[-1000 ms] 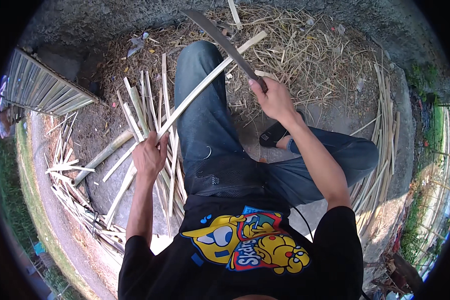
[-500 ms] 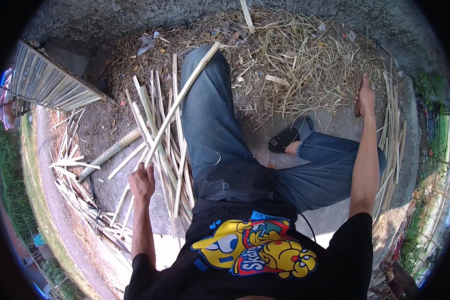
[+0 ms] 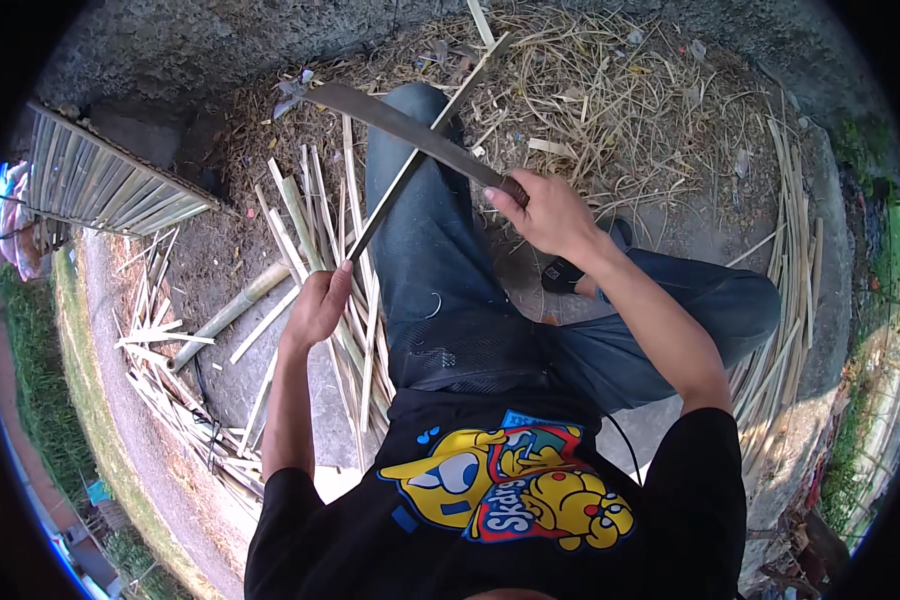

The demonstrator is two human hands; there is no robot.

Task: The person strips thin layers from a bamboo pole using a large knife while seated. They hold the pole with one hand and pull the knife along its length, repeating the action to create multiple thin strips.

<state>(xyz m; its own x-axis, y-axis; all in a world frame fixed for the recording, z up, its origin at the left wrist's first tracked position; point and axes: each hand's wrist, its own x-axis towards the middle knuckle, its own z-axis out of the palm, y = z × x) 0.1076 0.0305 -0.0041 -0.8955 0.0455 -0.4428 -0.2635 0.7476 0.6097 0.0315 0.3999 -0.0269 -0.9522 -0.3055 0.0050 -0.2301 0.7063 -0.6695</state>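
Dry shavings (image 3: 610,120) litter the ground (image 3: 670,228) below a rough wall (image 3: 300,40). Your right forearm partly hides one shoe (image 3: 560,275). Your right hand (image 3: 550,215) is wrapped round the handle of the big knife (image 3: 395,122), covering most of that handle. Your left hand (image 3: 320,303) pinches the wooden strip (image 3: 462,98), its near end hard to make out; the rest slants away from your fingers, up and rightward over your jeans (image 3: 425,250). Past that grip, the blade crosses the strip, masking a short bit; whether they touch, you can't tell.
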